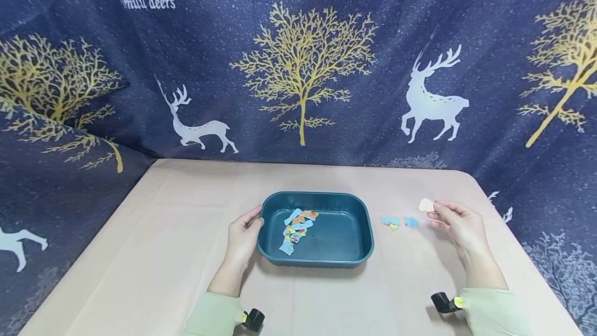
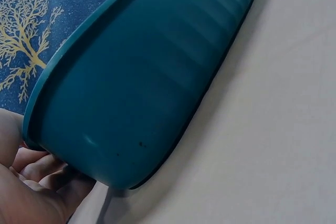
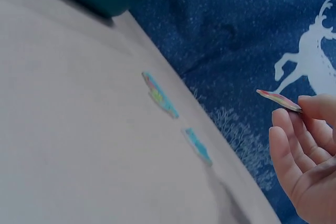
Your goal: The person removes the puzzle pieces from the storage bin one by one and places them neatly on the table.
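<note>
A dark teal plastic basin stands on the table. My left hand holds its left end, the thumb at the rim and the other fingers against the outer wall in the left wrist view. Between thumb and fingertips, my right hand pinches a small flat piece above the table; it is pale from the head view, and the right wrist view shows red and yellow along it. Two pieces lie between that hand and the basin: a blue and yellow piece and a blue piece.
Several irregular blue, orange and multicoloured pieces are heaped at the left inside the basin. A pale cloth covers the table. Behind it hangs a dark blue curtain printed with deer and trees.
</note>
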`<state>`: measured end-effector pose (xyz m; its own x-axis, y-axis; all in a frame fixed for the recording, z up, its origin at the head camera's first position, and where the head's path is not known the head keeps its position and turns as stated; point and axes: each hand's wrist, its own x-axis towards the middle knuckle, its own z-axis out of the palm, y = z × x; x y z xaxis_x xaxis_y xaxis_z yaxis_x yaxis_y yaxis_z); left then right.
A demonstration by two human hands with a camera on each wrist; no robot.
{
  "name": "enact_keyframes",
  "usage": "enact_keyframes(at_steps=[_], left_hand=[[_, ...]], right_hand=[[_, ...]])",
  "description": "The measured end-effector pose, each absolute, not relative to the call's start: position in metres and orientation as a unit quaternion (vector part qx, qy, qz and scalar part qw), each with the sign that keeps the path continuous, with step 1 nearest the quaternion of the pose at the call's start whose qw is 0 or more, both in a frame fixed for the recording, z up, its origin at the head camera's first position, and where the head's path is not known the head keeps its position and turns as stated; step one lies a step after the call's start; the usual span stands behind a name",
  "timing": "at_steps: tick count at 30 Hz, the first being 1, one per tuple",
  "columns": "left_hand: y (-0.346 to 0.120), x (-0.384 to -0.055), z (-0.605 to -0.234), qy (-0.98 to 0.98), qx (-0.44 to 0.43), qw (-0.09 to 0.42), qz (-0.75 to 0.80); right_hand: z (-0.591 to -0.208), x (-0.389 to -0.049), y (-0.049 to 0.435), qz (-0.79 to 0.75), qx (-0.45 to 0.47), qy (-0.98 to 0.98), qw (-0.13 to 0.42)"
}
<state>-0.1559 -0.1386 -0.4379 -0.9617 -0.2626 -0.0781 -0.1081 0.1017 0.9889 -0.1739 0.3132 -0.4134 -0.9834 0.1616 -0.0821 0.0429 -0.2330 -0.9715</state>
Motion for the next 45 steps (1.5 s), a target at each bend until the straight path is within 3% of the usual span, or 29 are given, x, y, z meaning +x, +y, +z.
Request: enact_keyframes(at_steps=[18, 38, 45], left_hand=[[-0.137, -0.158, -0.436, -0.743, 0.129, 0.058, -0.655], [-0.142, -0.159, -0.434, -0.745, 0.139, 0.058, -0.65], [-0.138, -0.152, -0.437, -0.743, 0.138, 0.057, -0.652]], right_hand=[[-0.446, -0.183, 0.329, 0.691, -0.16, -0.704, 0.034], [-0.442, -0.19, 0.316, 0.606, -0.157, -0.78, 0.006], [-0.446, -0.178, 0.32, 0.525, -0.172, -0.833, -0.008]])
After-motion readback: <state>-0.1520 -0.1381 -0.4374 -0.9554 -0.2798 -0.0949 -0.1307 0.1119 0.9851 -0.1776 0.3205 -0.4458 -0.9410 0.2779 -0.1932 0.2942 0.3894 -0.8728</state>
